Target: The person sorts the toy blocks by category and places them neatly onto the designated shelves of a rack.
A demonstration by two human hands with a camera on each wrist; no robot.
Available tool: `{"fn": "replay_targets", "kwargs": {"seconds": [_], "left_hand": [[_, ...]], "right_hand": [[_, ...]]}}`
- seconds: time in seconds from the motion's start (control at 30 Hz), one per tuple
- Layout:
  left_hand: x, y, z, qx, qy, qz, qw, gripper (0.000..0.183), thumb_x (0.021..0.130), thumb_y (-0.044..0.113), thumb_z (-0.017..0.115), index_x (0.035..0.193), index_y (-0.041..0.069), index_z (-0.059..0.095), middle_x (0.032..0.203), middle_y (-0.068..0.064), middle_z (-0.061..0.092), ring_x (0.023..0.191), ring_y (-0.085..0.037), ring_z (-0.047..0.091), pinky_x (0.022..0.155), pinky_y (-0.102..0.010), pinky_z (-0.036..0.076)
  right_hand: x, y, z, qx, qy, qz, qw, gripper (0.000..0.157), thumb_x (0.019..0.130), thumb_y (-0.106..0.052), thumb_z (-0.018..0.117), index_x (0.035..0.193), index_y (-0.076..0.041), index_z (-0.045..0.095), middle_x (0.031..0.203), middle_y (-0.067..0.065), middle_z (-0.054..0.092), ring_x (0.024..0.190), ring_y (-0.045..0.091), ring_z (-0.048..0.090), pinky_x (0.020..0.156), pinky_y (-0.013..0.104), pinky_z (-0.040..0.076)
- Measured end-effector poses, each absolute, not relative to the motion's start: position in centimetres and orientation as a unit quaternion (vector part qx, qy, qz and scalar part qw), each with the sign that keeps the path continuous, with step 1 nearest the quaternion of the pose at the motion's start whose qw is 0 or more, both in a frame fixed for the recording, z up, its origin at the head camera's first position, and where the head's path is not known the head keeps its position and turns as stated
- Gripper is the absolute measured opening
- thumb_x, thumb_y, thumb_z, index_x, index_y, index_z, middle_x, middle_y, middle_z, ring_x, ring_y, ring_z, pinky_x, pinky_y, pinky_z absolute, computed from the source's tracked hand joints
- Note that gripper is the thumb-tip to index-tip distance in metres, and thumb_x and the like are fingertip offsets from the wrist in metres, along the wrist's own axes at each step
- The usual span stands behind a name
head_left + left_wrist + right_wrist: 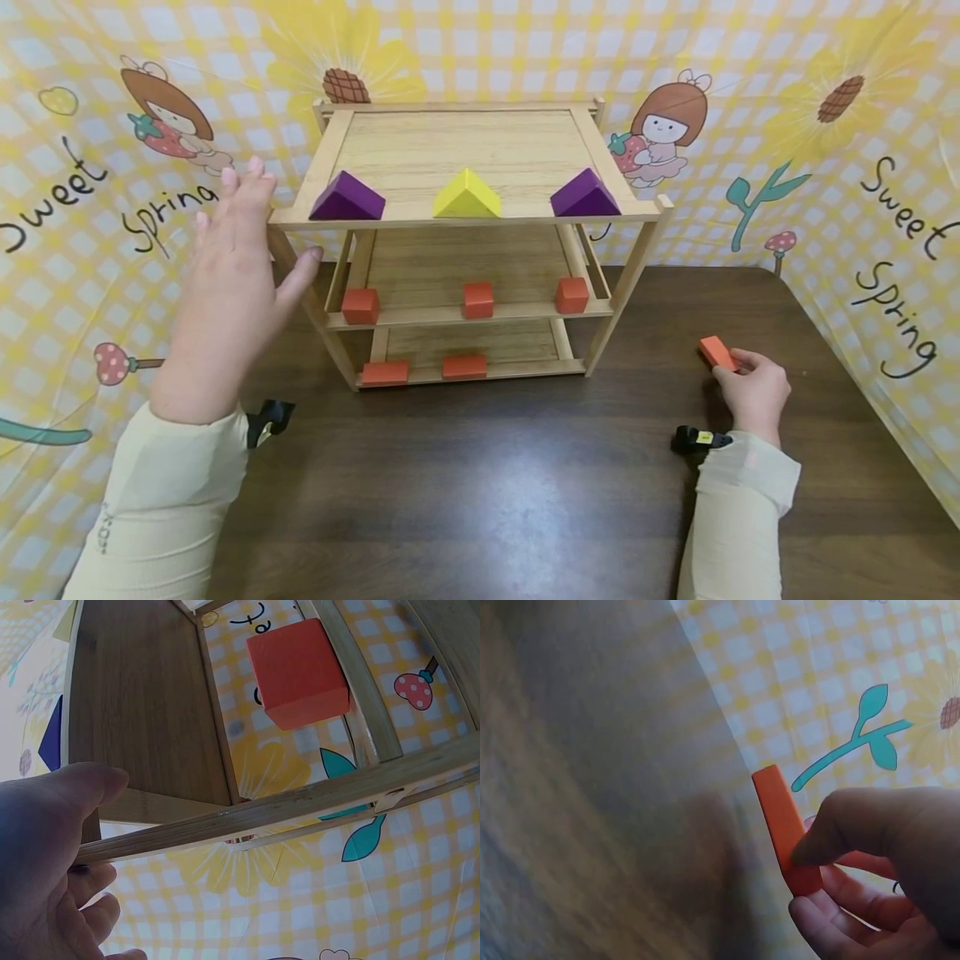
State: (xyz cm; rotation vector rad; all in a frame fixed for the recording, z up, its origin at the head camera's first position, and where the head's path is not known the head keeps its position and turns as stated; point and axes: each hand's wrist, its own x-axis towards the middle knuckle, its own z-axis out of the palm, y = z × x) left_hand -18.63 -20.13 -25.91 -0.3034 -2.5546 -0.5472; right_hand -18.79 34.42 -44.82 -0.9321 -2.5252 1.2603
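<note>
A three-tier wooden shelf (pixel 450 158) stands on the dark table. My left hand (pixel 236 283) holds its front left post, thumb on the inner side and fingers on the outer side. In the left wrist view, the post (pixel 225 823) runs between thumb and fingers, near a red cube (pixel 298 673). Out to the right, low over the table, my right hand (pixel 753 387) pinches a flat orange-red block (pixel 717 353) by one end. The right wrist view shows this block (pixel 781 821) between thumb and fingers, its far end sticking out.
Along the top tier's front edge sit a purple triangular block (pixel 348 198), a yellow one (pixel 467 197) and another purple one (pixel 587 195). Three red cubes line the middle tier, including one (pixel 478 300) centrally. Two flat red blocks (pixel 386 372) lie on the bottom tier, left and centre.
</note>
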Motion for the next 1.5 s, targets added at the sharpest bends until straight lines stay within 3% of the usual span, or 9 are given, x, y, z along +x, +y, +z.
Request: {"fn": "replay_targets", "kwargs": {"seconds": [0.33, 0.67, 0.93, 1.13, 1.23, 1.37, 1.5], "left_hand": [[-18.6, -20.2, -26.0, -0.115, -0.938, -0.198, 0.259, 0.075, 0.099, 0.020, 0.066, 0.158, 0.002, 0.024, 0.168, -0.010, 0.016, 0.156, -0.024, 0.004, 0.123, -0.058, 0.002], [-18.5, -20.2, -25.9, -0.113, -0.939, -0.197, 0.256, 0.075, 0.099, 0.021, 0.065, 0.159, 0.003, 0.023, 0.169, -0.008, 0.015, 0.156, -0.023, 0.003, 0.123, -0.057, 0.002], [-18.3, -20.1, -25.7, -0.116, -0.942, -0.188, 0.254, 0.078, 0.100, 0.024, 0.064, 0.161, 0.005, 0.019, 0.169, -0.009, 0.012, 0.156, -0.025, 0.001, 0.123, -0.057, -0.001], [-18.0, -20.2, -25.5, -0.116, -0.945, -0.168, 0.256, 0.079, 0.102, 0.028, 0.062, 0.162, 0.006, 0.016, 0.170, -0.011, 0.009, 0.156, -0.024, -0.002, 0.122, -0.058, -0.004], [-17.8, -20.3, -25.5, -0.110, -0.948, -0.153, 0.257, 0.080, 0.103, 0.031, 0.060, 0.163, 0.008, 0.013, 0.170, -0.009, 0.007, 0.156, -0.023, -0.003, 0.122, -0.059, -0.005], [-17.7, -20.2, -25.4, -0.105, -0.949, -0.140, 0.261, 0.080, 0.103, 0.033, 0.060, 0.163, 0.007, 0.013, 0.170, -0.008, 0.006, 0.156, -0.023, -0.003, 0.122, -0.060, -0.004], [-17.8, -20.0, -25.3, -0.105, -0.950, -0.132, 0.262, 0.080, 0.102, 0.033, 0.060, 0.162, 0.005, 0.015, 0.170, -0.010, 0.008, 0.156, -0.024, -0.001, 0.122, -0.060, -0.004]], "right_hand": [[-18.9, 33.4, -43.9, -0.256, -0.873, 0.403, 0.100, 0.047, 0.094, -0.009, 0.066, 0.139, 0.001, 0.060, 0.133, 0.026, 0.062, 0.115, 0.035, 0.061, 0.088, 0.038, 0.050], [-18.7, 32.7, -42.9, -0.205, -0.890, 0.397, 0.092, 0.046, 0.094, -0.005, 0.067, 0.138, 0.005, 0.059, 0.131, 0.031, 0.061, 0.113, 0.041, 0.062, 0.098, 0.052, 0.049], [-18.6, 32.2, -41.8, -0.154, -0.910, 0.376, 0.088, 0.044, 0.092, -0.004, 0.068, 0.134, 0.007, 0.062, 0.124, 0.031, 0.064, 0.106, 0.039, 0.065, 0.084, 0.039, 0.053], [-18.3, 31.9, -40.6, -0.114, -0.920, 0.364, 0.086, 0.042, 0.091, -0.003, 0.068, 0.131, 0.008, 0.063, 0.123, 0.033, 0.063, 0.106, 0.041, 0.065, 0.086, 0.042, 0.054], [-18.1, 31.7, -40.1, -0.094, -0.924, 0.362, 0.084, 0.041, 0.091, -0.002, 0.067, 0.130, 0.009, 0.063, 0.125, 0.033, 0.061, 0.107, 0.042, 0.066, 0.082, 0.029, 0.055], [-17.7, 31.5, -39.5, -0.061, -0.928, 0.357, 0.084, 0.041, 0.089, 0.001, 0.068, 0.129, 0.010, 0.064, 0.127, 0.034, 0.057, 0.108, 0.044, 0.066, 0.072, 0.008, 0.046], [-17.4, 31.2, -39.0, -0.032, -0.932, 0.352, 0.085, 0.040, 0.087, 0.004, 0.069, 0.127, 0.010, 0.065, 0.124, 0.033, 0.058, 0.107, 0.045, 0.068, 0.069, 0.001, 0.039]]}}
